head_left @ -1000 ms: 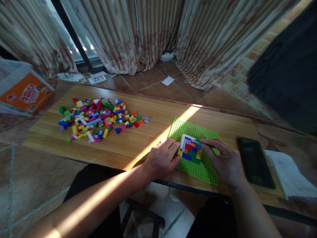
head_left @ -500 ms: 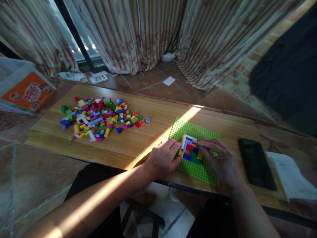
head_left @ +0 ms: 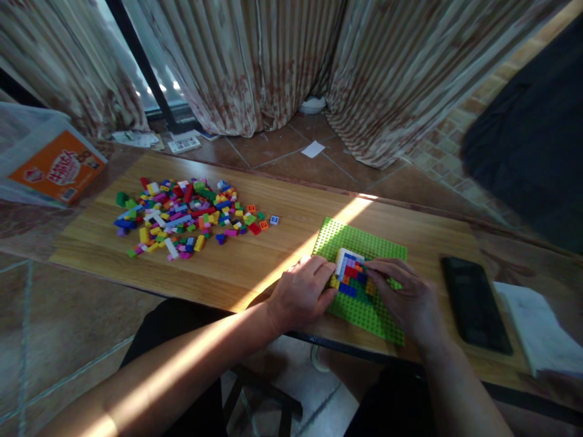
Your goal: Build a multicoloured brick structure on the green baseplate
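A flat build of coloured toy bricks (head_left: 350,271), white along its top and left with red, blue, orange and yellow inside, sits on a green studded baseplate (head_left: 380,321). Against its left edge my left hand (head_left: 300,290) is curled, thumb and fingers closed on that side. My right hand (head_left: 407,292) reaches in from the right, thumb and forefinger pinched together at the build's upper right edge. Whatever lies between those fingertips is too small and covered to make out. Part of the build's right side is hidden by the right hand.
Loose bricks (head_left: 182,212) lie heaped on the left of the wooden table (head_left: 255,267). A black phone-like tablet (head_left: 476,303) and white paper (head_left: 535,331) are on the right. A plastic tub with an orange label (head_left: 59,167) stands at far left.
The view has shifted slightly, moving everything a little to the right in the picture. Both hands stay at the build, with the right fingertips still at its upper right edge.
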`<control>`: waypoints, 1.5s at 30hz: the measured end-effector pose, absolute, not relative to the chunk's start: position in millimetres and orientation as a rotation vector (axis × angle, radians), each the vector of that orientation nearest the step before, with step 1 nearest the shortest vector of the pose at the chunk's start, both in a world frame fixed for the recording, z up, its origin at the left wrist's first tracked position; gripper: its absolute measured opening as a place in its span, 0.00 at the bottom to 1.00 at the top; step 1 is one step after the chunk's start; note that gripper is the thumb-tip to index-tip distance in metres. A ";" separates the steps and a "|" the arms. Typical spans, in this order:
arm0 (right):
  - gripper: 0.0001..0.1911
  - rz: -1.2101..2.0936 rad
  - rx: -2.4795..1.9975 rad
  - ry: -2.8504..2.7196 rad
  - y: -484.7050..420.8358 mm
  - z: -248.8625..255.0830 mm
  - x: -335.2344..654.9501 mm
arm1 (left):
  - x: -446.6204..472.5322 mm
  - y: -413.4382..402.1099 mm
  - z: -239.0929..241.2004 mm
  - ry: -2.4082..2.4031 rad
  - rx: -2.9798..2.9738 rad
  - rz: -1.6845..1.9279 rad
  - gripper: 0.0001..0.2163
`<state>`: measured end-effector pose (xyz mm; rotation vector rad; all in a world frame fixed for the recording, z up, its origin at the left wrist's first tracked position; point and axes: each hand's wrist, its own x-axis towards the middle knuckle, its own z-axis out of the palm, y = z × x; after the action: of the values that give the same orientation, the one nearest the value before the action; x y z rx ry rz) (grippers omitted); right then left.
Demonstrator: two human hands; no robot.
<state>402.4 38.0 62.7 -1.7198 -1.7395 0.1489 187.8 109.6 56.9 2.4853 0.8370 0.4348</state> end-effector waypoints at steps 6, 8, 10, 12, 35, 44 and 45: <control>0.08 0.079 -1.738 -1.760 37.0 62.4 399.2 | 187.7 109.7 56.9 0.842 2.494 0.433 0.18; 0.09 0.037 -1.739 -1.776 36.8 63.0 397.9 | 187.5 109.6 57.2 0.843 2.494 0.432 0.17; 0.09 -0.002 -1.734 -1.804 36.6 64.0 396.8 | 187.5 109.5 57.5 0.845 2.495 0.429 0.18; 0.09 -0.044 -1.727 -1.832 36.7 64.4 395.7 | 187.5 109.5 57.7 0.847 2.496 0.425 0.18; 0.13 -0.125 -1.907 -1.359 37.5 54.5 392.8 | 187.3 109.2 58.1 0.835 2.486 0.438 0.17; 0.20 0.275 -1.959 -1.143 44.3 45.4 399.1 | 188.0 108.7 57.3 0.841 2.484 0.441 0.17; 0.20 0.301 -1.958 -1.128 44.9 45.8 398.3 | 188.0 108.8 57.1 0.843 2.484 0.439 0.17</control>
<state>398.3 44.9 45.8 -1.9583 -1.1283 0.3005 188.0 108.8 57.1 2.4837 0.8427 0.4394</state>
